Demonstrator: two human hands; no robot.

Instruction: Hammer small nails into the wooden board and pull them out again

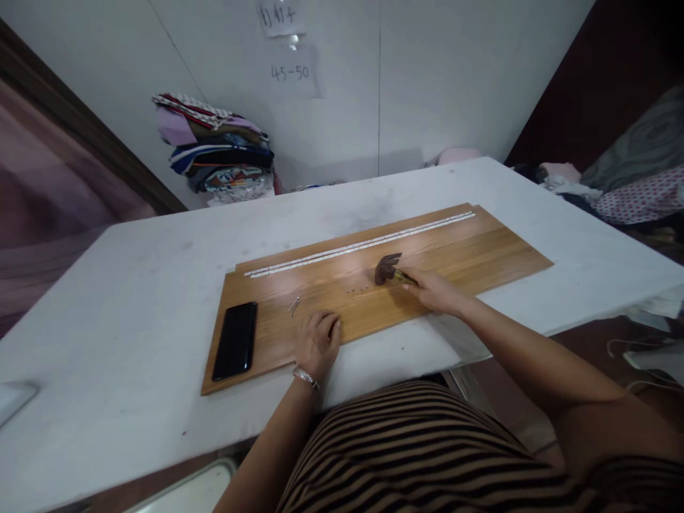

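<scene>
And the right hand [430, 290] is wrapped firmly around the handle of the hammer [385, 271], its head at the board's centre, two o'clock from the left hand [318, 342]! That left hand rests curled on the wooden board [454, 256]; whether anything sits beneath its fingers, I cannot tell. From there, loose nails [293, 306] lie at eleven, the row of small nails [362, 289] at one, right beside the hammer head; black phone [235, 340] at nine, white strips [347, 250] beyond at twelve to one.
</scene>
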